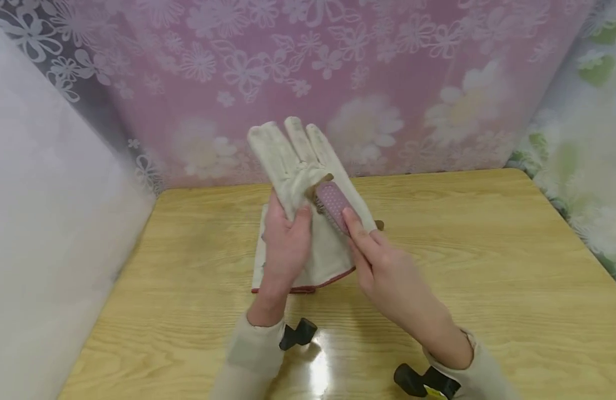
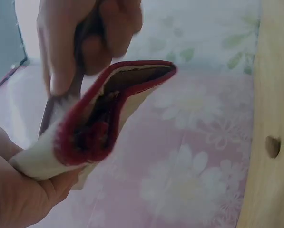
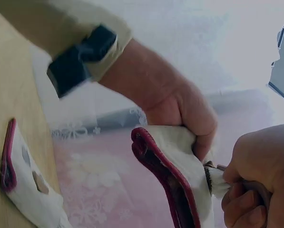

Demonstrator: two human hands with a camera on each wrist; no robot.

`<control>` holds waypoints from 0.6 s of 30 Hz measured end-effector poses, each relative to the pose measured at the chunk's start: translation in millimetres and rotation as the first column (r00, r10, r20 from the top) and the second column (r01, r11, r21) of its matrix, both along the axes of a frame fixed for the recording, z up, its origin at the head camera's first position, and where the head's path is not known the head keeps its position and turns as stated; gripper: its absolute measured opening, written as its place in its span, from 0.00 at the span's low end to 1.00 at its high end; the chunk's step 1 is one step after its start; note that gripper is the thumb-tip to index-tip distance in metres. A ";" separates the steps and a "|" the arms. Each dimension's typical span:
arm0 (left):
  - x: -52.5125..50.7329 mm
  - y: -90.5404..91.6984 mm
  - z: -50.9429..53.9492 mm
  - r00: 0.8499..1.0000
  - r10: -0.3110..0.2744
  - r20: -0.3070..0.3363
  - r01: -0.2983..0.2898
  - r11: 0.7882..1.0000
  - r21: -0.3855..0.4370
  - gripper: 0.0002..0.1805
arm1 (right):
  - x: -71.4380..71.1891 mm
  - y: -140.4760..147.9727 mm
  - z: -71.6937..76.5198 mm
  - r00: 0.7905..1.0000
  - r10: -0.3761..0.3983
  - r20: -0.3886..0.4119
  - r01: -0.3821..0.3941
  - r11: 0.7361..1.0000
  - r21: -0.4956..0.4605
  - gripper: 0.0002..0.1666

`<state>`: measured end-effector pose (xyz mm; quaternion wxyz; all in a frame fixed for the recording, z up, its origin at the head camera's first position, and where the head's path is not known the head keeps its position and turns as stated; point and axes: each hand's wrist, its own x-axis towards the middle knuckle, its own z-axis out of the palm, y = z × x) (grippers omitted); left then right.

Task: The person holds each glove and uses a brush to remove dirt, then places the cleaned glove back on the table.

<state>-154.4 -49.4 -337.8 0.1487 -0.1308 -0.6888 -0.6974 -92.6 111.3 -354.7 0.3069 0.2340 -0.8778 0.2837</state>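
A white work glove (image 1: pixel 330 258) with a red-edged cuff is raised over the table, its fingers pointing away. My left hand (image 1: pixel 288 239) grips it by the side, thumb across the front. In my right hand (image 1: pixel 388 269) is a brush (image 1: pixel 333 204) with a dotted mauve back. Its bristles (image 3: pixel 219 183) meet the glove's surface, beside a brown patch (image 1: pixel 313 190). The open cuff (image 2: pixel 87 142) faces the camera in the left wrist view. Underneath, a second white glove (image 1: pixel 258 269) lies on the table; grey and brown spots mark it in the right wrist view.
The wooden table (image 1: pixel 188 289) has rounded back corners. A small brown lump (image 1: pixel 379 224) sits to the right of the gloves. Pink floral cloth (image 1: pixel 298 66) hangs behind, with pale sheets on both sides. Black camera mounts (image 1: pixel 300 333) are strapped at both wrists.
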 end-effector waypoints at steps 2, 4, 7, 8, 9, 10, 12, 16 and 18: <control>2.6 6.8 -1.9 0.999 -0.042 -0.015 0.040 0.996 -0.084 0.22 | -1.5 4.6 0.4 1.000 -0.028 0.002 0.028 0.999 -0.025 0.34; 4.1 11.3 -2.9 0.997 -0.074 -0.036 0.069 0.990 -0.127 0.23 | -3.2 9.5 1.8 1.000 -0.025 0.019 0.026 0.998 -0.052 0.33; 2.9 12.0 -2.1 0.996 -0.086 -0.022 0.084 0.992 -0.092 0.22 | -4.6 16.7 6.2 0.997 0.021 0.073 -0.016 0.997 -0.077 0.33; 1.7 11.0 -1.5 0.996 -0.090 -0.006 0.089 0.994 -0.062 0.22 | -4.3 18.9 8.1 0.994 0.041 0.098 -0.033 0.996 -0.081 0.34; 0.2 9.7 -0.6 0.996 -0.092 0.011 0.092 0.995 -0.026 0.23 | -3.6 21.1 9.9 0.991 0.057 0.121 -0.047 0.996 -0.080 0.34; -1.2 8.1 0.2 0.996 -0.090 0.030 0.089 0.996 0.012 0.23 | -2.4 23.1 11.6 0.988 0.071 0.140 -0.061 0.996 -0.071 0.34; -3.8 4.9 1.6 0.994 -0.085 0.071 0.078 0.992 0.095 0.23 | 0.3 26.1 14.6 0.984 0.081 0.158 -0.076 0.997 -0.033 0.35; -5.7 2.4 2.2 0.989 -0.084 0.119 0.061 0.980 0.188 0.24 | 4.6 27.6 17.5 0.985 0.079 0.152 -0.082 0.997 0.011 0.36; -4.8 4.1 1.7 0.988 -0.084 0.131 0.060 0.982 0.180 0.23 | 4.4 27.2 17.8 0.990 0.071 0.120 -0.070 0.997 -0.013 0.36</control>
